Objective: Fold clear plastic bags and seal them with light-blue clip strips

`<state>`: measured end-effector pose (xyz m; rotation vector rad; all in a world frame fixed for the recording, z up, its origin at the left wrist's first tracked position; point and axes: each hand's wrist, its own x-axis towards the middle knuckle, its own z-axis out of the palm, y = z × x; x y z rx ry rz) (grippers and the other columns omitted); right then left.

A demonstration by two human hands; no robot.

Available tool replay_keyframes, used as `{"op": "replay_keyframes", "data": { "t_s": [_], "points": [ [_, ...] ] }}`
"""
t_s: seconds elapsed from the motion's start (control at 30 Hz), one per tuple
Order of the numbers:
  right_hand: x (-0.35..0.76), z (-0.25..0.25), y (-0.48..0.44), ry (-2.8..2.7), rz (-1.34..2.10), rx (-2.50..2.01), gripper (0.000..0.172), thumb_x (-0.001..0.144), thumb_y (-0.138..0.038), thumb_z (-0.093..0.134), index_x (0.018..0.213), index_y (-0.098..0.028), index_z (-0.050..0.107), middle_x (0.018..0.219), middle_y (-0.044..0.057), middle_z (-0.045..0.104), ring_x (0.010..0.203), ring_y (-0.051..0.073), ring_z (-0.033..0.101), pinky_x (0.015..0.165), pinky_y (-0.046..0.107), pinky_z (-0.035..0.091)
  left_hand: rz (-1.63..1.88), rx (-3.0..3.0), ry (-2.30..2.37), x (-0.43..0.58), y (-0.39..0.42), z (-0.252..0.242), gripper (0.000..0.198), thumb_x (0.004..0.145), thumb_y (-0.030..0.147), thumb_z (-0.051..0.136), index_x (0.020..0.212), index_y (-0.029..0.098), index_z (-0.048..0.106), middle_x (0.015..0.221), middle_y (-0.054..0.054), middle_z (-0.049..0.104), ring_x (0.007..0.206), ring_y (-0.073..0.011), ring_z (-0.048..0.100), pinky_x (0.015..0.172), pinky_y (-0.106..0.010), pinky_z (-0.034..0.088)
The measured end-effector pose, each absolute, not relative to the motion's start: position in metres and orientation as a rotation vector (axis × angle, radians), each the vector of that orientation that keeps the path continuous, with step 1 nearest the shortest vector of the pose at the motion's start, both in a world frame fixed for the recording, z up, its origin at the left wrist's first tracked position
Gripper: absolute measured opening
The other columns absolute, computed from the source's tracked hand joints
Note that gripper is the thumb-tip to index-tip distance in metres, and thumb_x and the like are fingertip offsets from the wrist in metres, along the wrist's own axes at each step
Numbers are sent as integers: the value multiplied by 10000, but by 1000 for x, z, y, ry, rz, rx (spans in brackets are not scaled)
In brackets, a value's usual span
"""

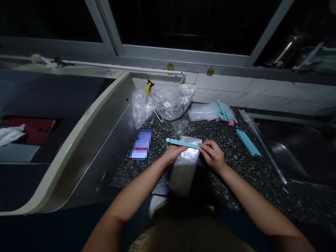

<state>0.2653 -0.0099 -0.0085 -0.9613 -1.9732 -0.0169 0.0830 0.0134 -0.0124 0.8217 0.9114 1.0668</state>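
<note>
A light-blue bag sealing clip (185, 143) lies across the upper part of a clear plastic bag (186, 161). My left hand (173, 153) is closed on the clip's left part and the bag's edge, its thumb lying along the clip. At the right end, my right hand (213, 155) pinches the clip between thumb and fingers. Part of the bag's top edge shows beyond the clip, and its lower part hangs toward my body in shadow. Whether the clip is fastened cannot be made out.
Several blue clips (248, 142) lie on the speckled counter (223, 189) beside a metal sink (301, 147). Behind are a plastic packet (203, 112) with blue and pink clips and crumpled clear bags (169, 105). A blurred phone (141, 144) lies left, near a large beige-edged appliance (86, 126).
</note>
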Motion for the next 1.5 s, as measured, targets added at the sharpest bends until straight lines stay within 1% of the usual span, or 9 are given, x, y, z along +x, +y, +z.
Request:
{"op": "replay_keyframes", "data": {
  "t_s": [0.27, 0.4, 0.57, 0.73, 0.87, 0.93, 1.2, 1.3, 1.5],
  "points": [
    [263, -11, -8, -1927, 89, -1038, 186, 798, -199, 534, 941, -231, 648, 801, 43, 558, 723, 139, 559, 636, 284, 494, 975, 794, 810, 82, 12, -10, 328, 415, 273, 789, 664, 117, 643, 645, -10, 631, 681, -155, 566, 733, -285, 402],
    [263, -12, -8, -1926, 53, -1011, 182, 799, -189, 531, 938, -225, 643, 793, 43, 557, 721, 136, 561, 628, 276, 493, 948, 807, 769, 80, 11, -9, 387, 442, 358, 784, 705, 111, 647, 669, -22, 633, 675, -155, 561, 706, -279, 399],
    [261, -11, -11, -1930, 127, -997, 174, 780, -209, 547, 934, -215, 628, 796, 45, 561, 731, 143, 562, 641, 281, 492, 992, 866, 857, 79, 12, -8, 419, 454, 443, 769, 659, 103, 636, 641, -30, 624, 654, -149, 545, 696, -270, 397],
    [262, -6, -12, -1708, 567, -1200, 351, 712, -341, 596, 1027, -190, 565, 842, 42, 579, 670, 129, 538, 610, 271, 473, 962, 1040, 831, 77, 13, -8, 397, 492, 437, 749, 716, 122, 662, 730, -43, 656, 740, -177, 565, 725, -267, 404],
    [263, -5, -10, -1702, 1099, -1315, 326, 652, -461, 607, 754, -152, 616, 596, -9, 547, 524, 105, 470, 483, 221, 381, 883, 1157, 800, 76, 12, -9, 326, 514, 401, 742, 676, 130, 664, 685, -23, 643, 695, -164, 548, 698, -256, 403],
    [262, -4, -10, -1681, 1224, -1334, 351, 620, -494, 622, 660, -146, 607, 534, -21, 525, 502, 100, 449, 470, 215, 351, 869, 1190, 814, 76, 12, -9, 297, 516, 393, 738, 626, 131, 650, 628, -6, 617, 652, -149, 526, 665, -245, 392],
    [260, -2, -12, -1515, 1203, -1379, 374, 557, -506, 648, 636, -143, 604, 518, -24, 510, 495, 97, 421, 489, 225, 329, 998, 1191, 896, 64, 19, -8, 391, 563, 507, 669, 540, 126, 583, 497, 31, 482, 511, -85, 394, 533, -213, 291],
    [260, -3, -12, -1521, 1180, -1391, 356, 558, -493, 646, 622, -148, 593, 510, -27, 494, 492, 95, 408, 482, 223, 317, 1124, 1198, 932, 62, 21, -5, 392, 588, 511, 648, 522, 140, 545, 474, 43, 436, 503, -81, 368, 527, -216, 270],
    [257, -5, -12, -1554, 1171, -1400, 342, 572, -482, 631, 621, -146, 591, 491, -35, 480, 472, 84, 383, 463, 214, 296, 1157, 1146, 925, 63, 20, -2, 375, 577, 492, 654, 510, 145, 530, 469, 45, 424, 497, -80, 353, 527, -225, 259]
  ]
}}
